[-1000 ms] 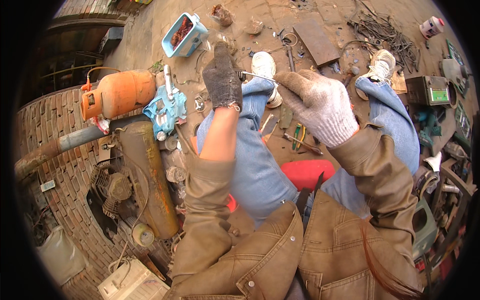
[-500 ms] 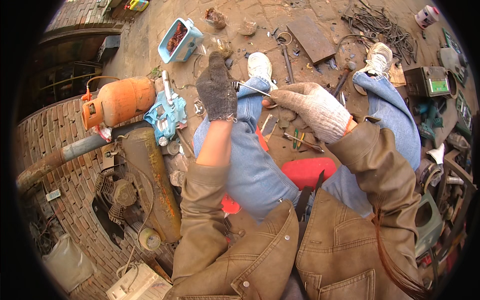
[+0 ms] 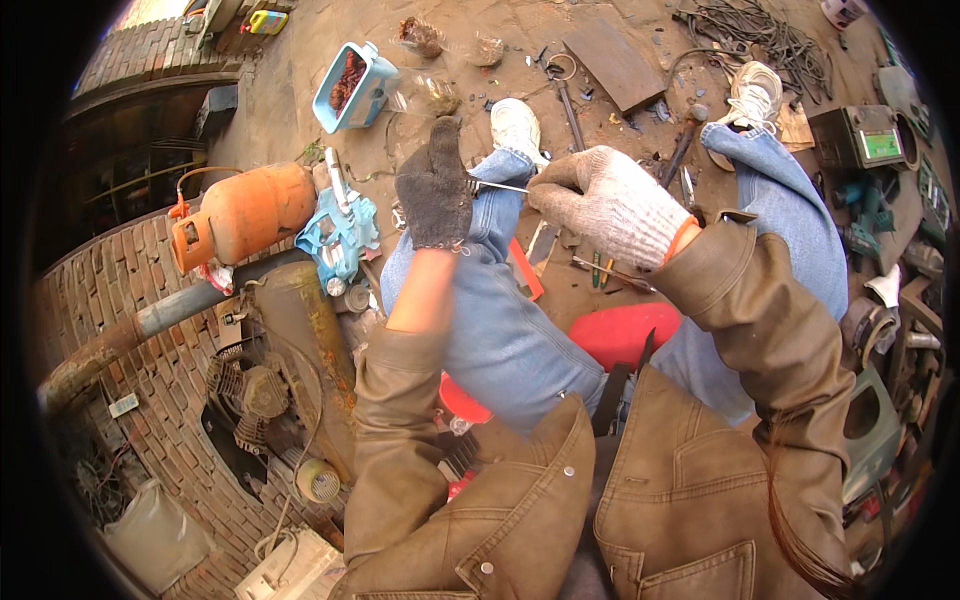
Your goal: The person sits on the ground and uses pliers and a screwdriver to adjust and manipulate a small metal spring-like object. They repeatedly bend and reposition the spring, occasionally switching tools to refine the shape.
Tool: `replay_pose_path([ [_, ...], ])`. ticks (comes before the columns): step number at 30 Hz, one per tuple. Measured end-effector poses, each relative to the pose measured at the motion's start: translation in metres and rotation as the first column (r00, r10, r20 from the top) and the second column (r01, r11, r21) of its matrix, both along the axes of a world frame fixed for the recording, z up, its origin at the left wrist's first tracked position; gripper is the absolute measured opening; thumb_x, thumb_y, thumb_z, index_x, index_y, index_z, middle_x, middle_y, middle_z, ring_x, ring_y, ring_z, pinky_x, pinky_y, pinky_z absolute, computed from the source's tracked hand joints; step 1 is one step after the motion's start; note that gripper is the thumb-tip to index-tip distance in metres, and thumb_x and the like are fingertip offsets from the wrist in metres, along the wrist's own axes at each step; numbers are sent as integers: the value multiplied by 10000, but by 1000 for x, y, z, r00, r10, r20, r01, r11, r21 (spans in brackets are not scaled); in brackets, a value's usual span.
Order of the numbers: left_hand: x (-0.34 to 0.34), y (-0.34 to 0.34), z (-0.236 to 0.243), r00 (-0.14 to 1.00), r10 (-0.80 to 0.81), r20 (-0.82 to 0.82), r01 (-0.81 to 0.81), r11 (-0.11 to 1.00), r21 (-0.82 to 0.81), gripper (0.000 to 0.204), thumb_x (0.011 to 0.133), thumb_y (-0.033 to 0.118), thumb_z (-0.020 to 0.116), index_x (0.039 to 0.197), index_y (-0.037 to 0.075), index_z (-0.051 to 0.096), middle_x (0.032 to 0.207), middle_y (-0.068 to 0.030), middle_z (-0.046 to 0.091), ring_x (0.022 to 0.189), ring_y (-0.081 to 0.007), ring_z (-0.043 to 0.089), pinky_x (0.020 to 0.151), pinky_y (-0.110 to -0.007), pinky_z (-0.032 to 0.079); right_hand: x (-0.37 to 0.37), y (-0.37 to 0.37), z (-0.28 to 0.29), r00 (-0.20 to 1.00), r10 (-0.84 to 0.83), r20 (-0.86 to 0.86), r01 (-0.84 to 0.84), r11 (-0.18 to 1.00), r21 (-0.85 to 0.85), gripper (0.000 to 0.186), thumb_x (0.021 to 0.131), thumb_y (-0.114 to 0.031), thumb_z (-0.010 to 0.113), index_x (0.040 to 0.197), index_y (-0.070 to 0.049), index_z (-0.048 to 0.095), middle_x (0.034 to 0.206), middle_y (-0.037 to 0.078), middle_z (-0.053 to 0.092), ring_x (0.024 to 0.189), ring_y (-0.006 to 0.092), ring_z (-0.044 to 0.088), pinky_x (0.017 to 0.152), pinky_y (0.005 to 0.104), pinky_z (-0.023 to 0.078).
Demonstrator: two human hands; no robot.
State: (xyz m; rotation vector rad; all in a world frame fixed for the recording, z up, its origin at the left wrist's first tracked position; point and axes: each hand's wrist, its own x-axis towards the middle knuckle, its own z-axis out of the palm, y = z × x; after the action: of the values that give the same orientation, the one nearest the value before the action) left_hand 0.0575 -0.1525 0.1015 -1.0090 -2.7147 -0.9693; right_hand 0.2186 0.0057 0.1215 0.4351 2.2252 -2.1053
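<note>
My left hand (image 3: 434,198), in a dark grey knit glove, is closed in front of my left knee. What it grips is mostly hidden behind its fingers. From its right side a thin metal rod (image 3: 500,186) runs almost level across to my right hand (image 3: 612,205). That hand wears a whitish knit glove with brown, soiled fingers, which pinch the rod's right end. Both hands are raised over my lap, between my blue-jeaned legs. On the ground below the right hand lie pliers with green handles (image 3: 597,270) and a slim metal tool (image 3: 612,273).
An orange gas cylinder (image 3: 262,213) lies at left beside a blue plastic bag (image 3: 338,235). Beyond it stands a light-blue tub (image 3: 376,92) with dark reddish contents. Ahead are a flat metal plate (image 3: 617,65), a hammer (image 3: 683,150) and coiled cables (image 3: 765,45). A battery (image 3: 855,137) stands at right.
The rod has swung from a downward slant to nearly level. My right hand has shifted slightly left and turned; the left hand has moved a little down. The whole view has shifted slightly.
</note>
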Motion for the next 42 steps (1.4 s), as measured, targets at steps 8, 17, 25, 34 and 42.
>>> replay_pose_path([
  [8, 18, 0, 11, 962, 3, 274, -16, 999, 46, 591, 987, 462, 569, 647, -22, 556, 520, -93, 457, 501, -163, 419, 491, -379, 354, -2, 28, 2, 955, 245, 166, -233, 968, -88, 326, 917, -313, 606, 979, -32, 758, 675, 19, 611, 579, 91, 523, 527, 271, 431],
  [17, 20, -9, 18, 967, -183, 180, 165, 980, 113, 559, 994, 450, 561, 676, -9, 540, 547, -57, 462, 514, -117, 428, 470, -334, 356, 0, 38, -5, 884, 398, 244, -207, 802, -560, 286, 915, -312, 631, 1011, -63, 733, 613, -33, 519, 437, 66, 380, 405, 240, 313],
  [25, 12, 12, 25, 834, 30, 550, -368, 773, 517, 604, 1025, 544, 399, 692, 73, 577, 578, -39, 542, 483, -133, 483, 455, -258, 359, -3, -15, 0, 998, 52, 27, -40, 936, -349, 352, 974, -363, 561, 969, -38, 694, 673, -36, 522, 594, 49, 446, 506, 228, 344],
  [34, 5, 23, 44, 817, 76, 572, -432, 737, 520, 735, 997, 665, 291, 668, 67, 563, 543, -50, 536, 442, -152, 474, 409, -258, 341, -13, -30, 8, 972, -175, -156, 160, 981, -108, 231, 915, -222, 646, 1050, -36, 657, 811, 78, 633, 728, 182, 673, 595, 318, 529],
  [42, 9, 10, 33, 891, 152, 429, -332, 861, 385, 663, 997, 615, 417, 630, 73, 525, 540, -21, 484, 431, -133, 415, 429, -266, 329, -3, -40, 11, 978, -34, -205, 165, 727, 666, 184, 881, -233, 663, 984, -81, 674, 762, 165, 645, 642, 335, 663, 567, 427, 532],
])
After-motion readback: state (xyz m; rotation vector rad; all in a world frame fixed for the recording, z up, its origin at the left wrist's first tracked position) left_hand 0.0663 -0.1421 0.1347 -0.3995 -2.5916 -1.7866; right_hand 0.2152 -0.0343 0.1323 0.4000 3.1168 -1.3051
